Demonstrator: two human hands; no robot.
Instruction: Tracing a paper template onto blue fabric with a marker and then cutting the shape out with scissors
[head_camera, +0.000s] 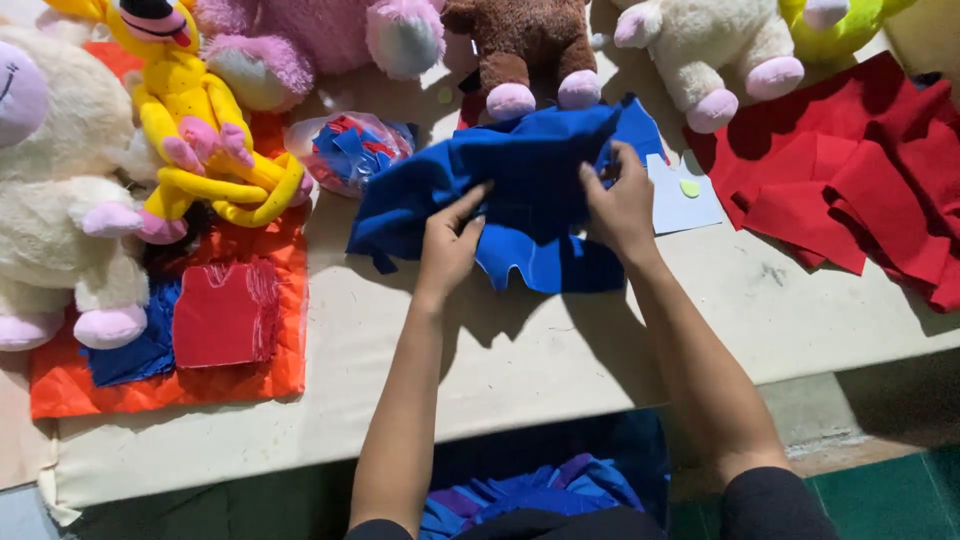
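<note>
Two hands work the blue felt piece (520, 200) lying mid-table (560, 350), below the brown plush toy (525, 45). My right hand (622, 205) pinches its upper edge; my left hand (450, 240) presses fingers into a fold, grip unclear. I judge I'm sorting layers; next needs separating one sheet cleanly.

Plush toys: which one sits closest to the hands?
The brown plush with pink feet, just behind the blue fabric both hands hold; the pink, yellow and cream ones sit farther off.
</note>
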